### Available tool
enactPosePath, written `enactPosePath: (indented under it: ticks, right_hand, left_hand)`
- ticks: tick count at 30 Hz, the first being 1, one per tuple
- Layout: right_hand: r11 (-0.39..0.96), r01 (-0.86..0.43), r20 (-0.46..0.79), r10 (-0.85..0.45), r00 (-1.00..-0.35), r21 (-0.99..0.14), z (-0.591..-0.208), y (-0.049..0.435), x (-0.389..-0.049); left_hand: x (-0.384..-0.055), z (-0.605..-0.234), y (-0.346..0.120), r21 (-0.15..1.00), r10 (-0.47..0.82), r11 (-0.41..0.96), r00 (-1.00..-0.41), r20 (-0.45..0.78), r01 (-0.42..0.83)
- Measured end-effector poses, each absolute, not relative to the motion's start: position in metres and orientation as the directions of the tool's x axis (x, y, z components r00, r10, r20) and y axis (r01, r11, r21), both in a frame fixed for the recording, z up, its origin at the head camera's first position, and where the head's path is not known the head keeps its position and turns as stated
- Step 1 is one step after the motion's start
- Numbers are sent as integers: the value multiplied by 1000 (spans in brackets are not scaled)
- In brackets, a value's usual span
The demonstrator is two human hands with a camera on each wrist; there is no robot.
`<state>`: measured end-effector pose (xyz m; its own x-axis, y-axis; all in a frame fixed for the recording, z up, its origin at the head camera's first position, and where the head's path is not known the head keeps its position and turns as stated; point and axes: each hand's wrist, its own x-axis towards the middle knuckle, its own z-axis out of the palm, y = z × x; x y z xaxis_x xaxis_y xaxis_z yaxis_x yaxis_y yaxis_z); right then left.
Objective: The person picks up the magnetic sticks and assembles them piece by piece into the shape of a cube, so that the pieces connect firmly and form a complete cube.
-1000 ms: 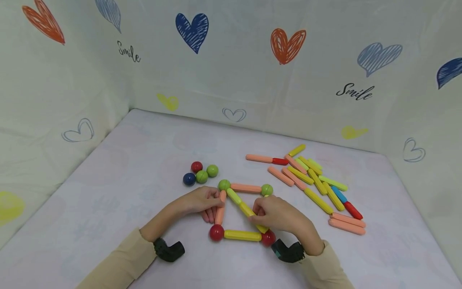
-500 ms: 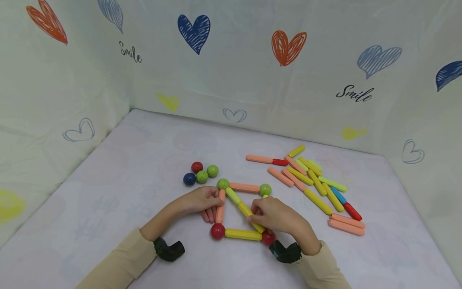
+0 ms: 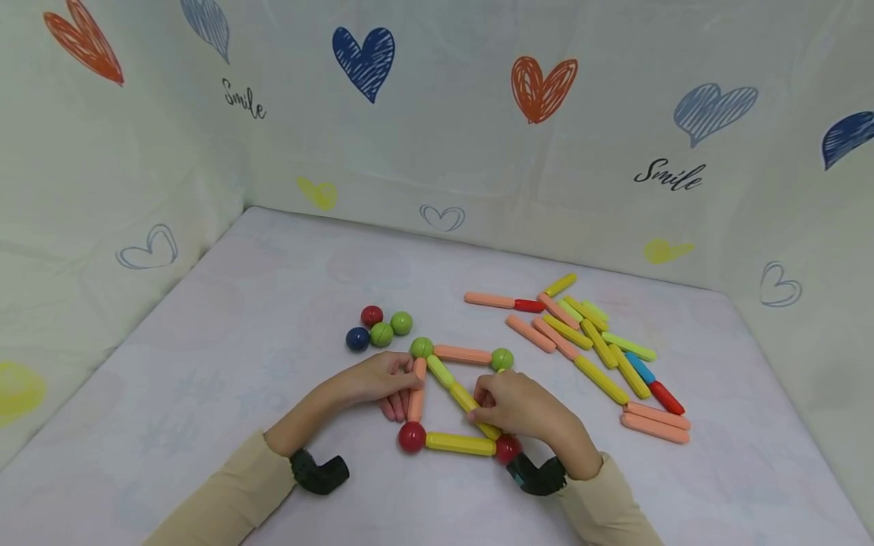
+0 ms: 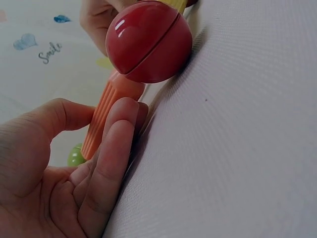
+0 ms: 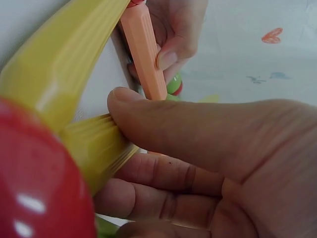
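On the table lies a four-sided frame of rods and balls. My left hand (image 3: 378, 379) pinches its left salmon rod (image 3: 416, 406) between thumb and fingers, beside a red ball (image 4: 149, 42). With thumb and fingers, my right hand (image 3: 526, 406) grips a yellow rod (image 5: 96, 144) joined to a light green rod (image 3: 440, 371); together they run diagonally from the left green ball (image 3: 422, 347) to the right red ball (image 3: 507, 448). Another yellow rod (image 3: 460, 444) spans the near side, and a salmon rod (image 3: 463, 354) the far side, up to the right green ball (image 3: 501, 359). My right hand hides most of the right side.
Left of the frame sit loose balls: one red (image 3: 372, 315), one dark blue (image 3: 357, 339) and two green (image 3: 401, 322). To the right lies a scatter of several loose rods (image 3: 601, 381) in yellow, salmon, red, blue and light green. A printed cloth wall (image 3: 601, 167) rises behind the table.
My right hand has shifted slightly left. The diagonal yellow rod's near end, earlier lying over the right red ball's edge, now meets the ball's upper left side. My left hand keeps its grip.
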<state>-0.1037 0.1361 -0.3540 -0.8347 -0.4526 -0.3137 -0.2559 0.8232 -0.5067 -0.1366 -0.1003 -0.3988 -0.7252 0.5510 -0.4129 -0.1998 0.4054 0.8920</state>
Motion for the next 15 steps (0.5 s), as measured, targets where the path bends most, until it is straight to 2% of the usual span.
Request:
enactPosePath:
  ticks: [10, 15]
  right_hand:
    - [836, -219, -277, -396, -876, -503, -352, 138, -106]
    - [787, -235, -238, -432, -870, -571, -351, 149, -112]
  left_hand:
    - [-135, -396, -99, 888, 512, 412, -753, -413, -206]
    - [-134, -396, -99, 890, 512, 401, -753, -413, -216]
